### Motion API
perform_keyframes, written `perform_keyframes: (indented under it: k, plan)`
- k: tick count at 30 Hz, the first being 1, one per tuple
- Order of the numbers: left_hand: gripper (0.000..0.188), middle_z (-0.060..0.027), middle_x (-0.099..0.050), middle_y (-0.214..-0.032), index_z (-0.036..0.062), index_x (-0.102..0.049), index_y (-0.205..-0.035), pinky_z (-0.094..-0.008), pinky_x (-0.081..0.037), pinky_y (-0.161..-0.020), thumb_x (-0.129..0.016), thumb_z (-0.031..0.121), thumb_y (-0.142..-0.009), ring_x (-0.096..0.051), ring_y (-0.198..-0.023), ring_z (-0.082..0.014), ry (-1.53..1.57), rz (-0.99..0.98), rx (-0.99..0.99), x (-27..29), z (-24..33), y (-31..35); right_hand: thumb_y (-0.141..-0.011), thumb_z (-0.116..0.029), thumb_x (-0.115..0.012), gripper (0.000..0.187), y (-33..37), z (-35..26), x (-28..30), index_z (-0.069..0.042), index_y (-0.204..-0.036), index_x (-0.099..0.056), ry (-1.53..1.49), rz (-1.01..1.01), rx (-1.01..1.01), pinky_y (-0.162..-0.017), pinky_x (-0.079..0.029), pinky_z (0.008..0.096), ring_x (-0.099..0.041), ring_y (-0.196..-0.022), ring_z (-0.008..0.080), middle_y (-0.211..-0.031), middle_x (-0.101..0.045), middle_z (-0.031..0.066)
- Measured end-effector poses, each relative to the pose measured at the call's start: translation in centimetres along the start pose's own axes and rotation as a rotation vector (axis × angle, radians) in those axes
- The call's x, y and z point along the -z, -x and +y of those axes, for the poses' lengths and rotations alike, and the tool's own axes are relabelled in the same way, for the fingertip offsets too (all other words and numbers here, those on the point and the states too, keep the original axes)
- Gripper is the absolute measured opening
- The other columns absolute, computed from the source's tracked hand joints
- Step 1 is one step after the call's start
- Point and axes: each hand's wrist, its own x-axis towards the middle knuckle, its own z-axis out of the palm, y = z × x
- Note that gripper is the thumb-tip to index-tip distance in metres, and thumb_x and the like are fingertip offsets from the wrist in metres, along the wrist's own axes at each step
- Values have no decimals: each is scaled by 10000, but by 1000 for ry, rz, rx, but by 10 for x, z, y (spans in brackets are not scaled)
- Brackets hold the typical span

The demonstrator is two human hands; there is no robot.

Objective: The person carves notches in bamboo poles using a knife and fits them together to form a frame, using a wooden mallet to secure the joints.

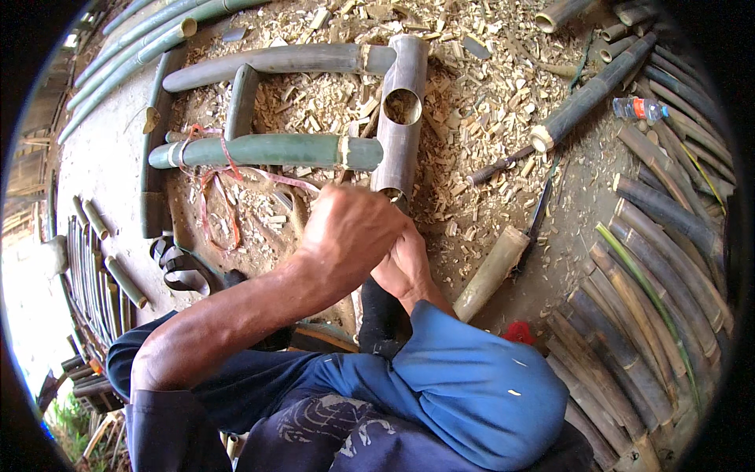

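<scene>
My left hand (346, 224) is closed in a fist by the near end of a thick bamboo post (405, 59). Pressed against it is my right hand (403, 267), also closed, its wrist running behind my blue-clad knee (480, 377). What they grip is hidden. The post has a round hole cut in its upper side and another opening beside my hands. Two bamboo rails, a green one (291, 151) and a greyish one (275, 63), run left from the post to a dark bamboo crosspiece (152, 173). A short upright piece (241, 102) joins the rails.
Bamboo chips (472, 118) cover the ground. A pink plastic strip (228, 189) tangles near the green rail. To the right lie a long-bladed tool with a bamboo handle (491, 275), a dark bamboo pole (590, 94), a plastic bottle (639, 108) and stacked split bamboo (629, 315).
</scene>
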Motion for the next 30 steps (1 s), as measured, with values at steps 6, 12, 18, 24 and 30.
perform_keyframes:
  k: [6, 12, 18, 24, 30]
  plan:
    - [294, -151, -720, -806, -9, -678, -1048, -474, -607, -678, -710, 196, -839, -744, -752, -324, 716, -541, -375, -18, 16, 47, -1027, -251, -548, 314, 65, -7, 2, 12, -1191, -596, 703, 174, -126, -884, -533, 346, -681, -928, 225, -1050, -692, 96]
    - [831, -306, -379, -1482, 39, -334, -1507, -538, -403, -1114, -710, 37, -767, -381, -1415, -417, 883, 461, -235, -44, 84, -31, -928, -158, -622, 248, 80, -129, -15, 2, -1116, -648, 2058, -188, 290, -923, -535, 372, -667, -940, 300, -958, -687, 136]
    - [1136, -349, -279, -1494, 136, -175, -1589, -559, -429, -1089, -767, -78, -643, -436, -1295, -554, 1305, 527, 266, -81, 95, -89, -799, -150, -709, 303, 8, -173, -100, -12, -1065, -662, 3043, -443, 17, -809, -557, 482, -684, -887, 389, -1000, -715, 205]
    - [1107, -366, -244, -1503, 164, -164, -1574, -595, -503, -958, -760, -75, -672, -481, -1211, -563, 1320, 307, 395, -78, 87, -97, -768, -204, -744, 351, -10, -180, -94, -12, -1042, -638, 2880, -435, -159, -818, -545, 501, -669, -934, 417, -1022, -703, 218]
    - [1059, -327, -340, -1469, 153, -258, -1539, -558, -560, -904, -802, 6, -642, -588, -1150, -484, 1191, -82, 125, -83, 75, -95, -892, -163, -692, 577, 12, -148, -63, -66, -1405, -445, 2453, 102, -631, -1032, -501, 424, -529, -1304, 274, -1410, -520, 218]
